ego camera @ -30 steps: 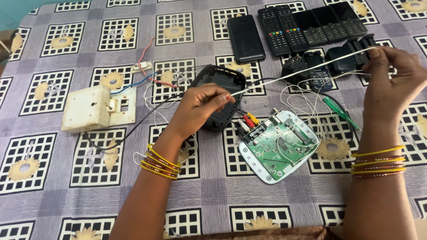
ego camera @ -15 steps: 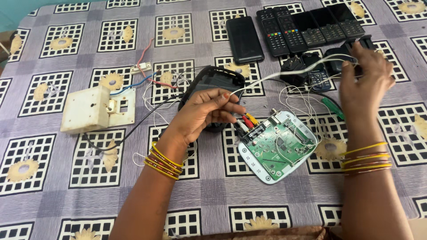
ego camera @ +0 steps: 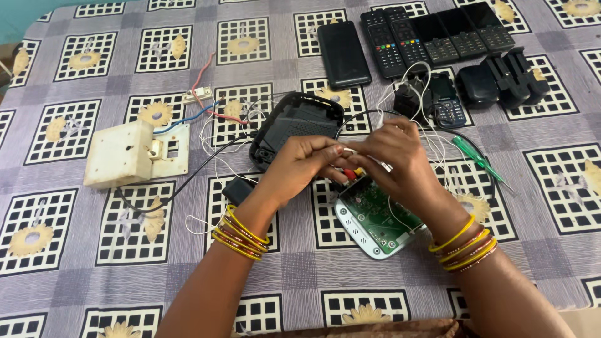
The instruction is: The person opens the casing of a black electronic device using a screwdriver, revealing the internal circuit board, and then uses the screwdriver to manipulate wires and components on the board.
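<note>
Head view: left hand (ego camera: pixel 307 164) and right hand (ego camera: pixel 400 156) meet, fingertips pinched together on thin white wire (ego camera: pixel 383 164) above the open green circuit board (ego camera: pixel 374 216) (partly hidden by both hands). Black casing (ego camera: pixel 294 122) lies just behind; green screwdriver (ego camera: pixel 479 159) right; white switch box (ego camera: pixel 122 153) well left; remotes (ego camera: pixel 432 34) along the far edge.

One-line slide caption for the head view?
Both hands, left hand and right hand, meet over an opened circuit board beside a black cover.
</note>
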